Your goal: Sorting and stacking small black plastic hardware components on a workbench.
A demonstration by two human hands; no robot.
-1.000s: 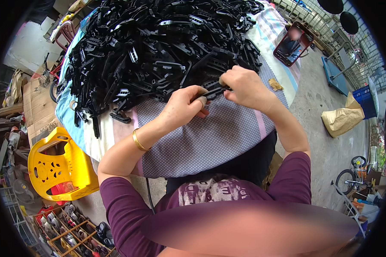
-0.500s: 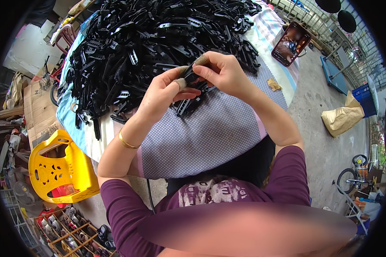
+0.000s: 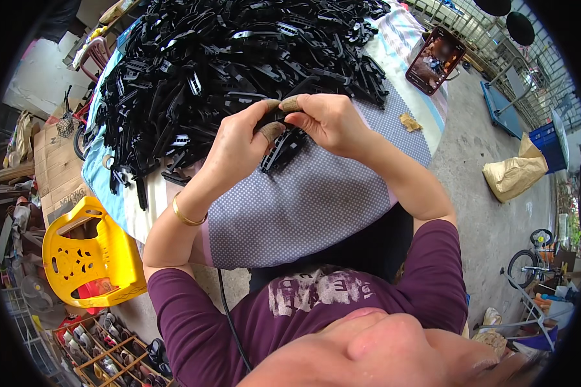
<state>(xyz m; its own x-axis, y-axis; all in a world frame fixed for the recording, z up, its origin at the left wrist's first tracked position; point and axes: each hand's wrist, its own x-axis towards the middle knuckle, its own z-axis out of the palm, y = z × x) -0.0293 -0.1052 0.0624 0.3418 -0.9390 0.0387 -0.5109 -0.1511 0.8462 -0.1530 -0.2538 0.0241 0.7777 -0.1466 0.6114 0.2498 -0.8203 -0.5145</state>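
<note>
Your left hand (image 3: 239,145) — closed, thumb and fingers pinching the upper end of a black plastic clip (image 3: 283,147). Your right hand (image 3: 326,122) — closed too, fingertips gripping the same end from the other side, so the two hands meet over it. The clip slants down and to the left from your fingers, just above the dotted grey cloth (image 3: 303,200) that covers the near part of the table (image 3: 410,80). Beyond your hands, a large heap of black plastic parts (image 3: 239,58) fills the far half of the table. A gold bangle (image 3: 186,216) circles your left wrist. To the right on the table, a dark-framed phone (image 3: 436,59). On the floor to your left, a yellow plastic chair (image 3: 87,255); to your right, a tan sack (image 3: 516,174).
</note>
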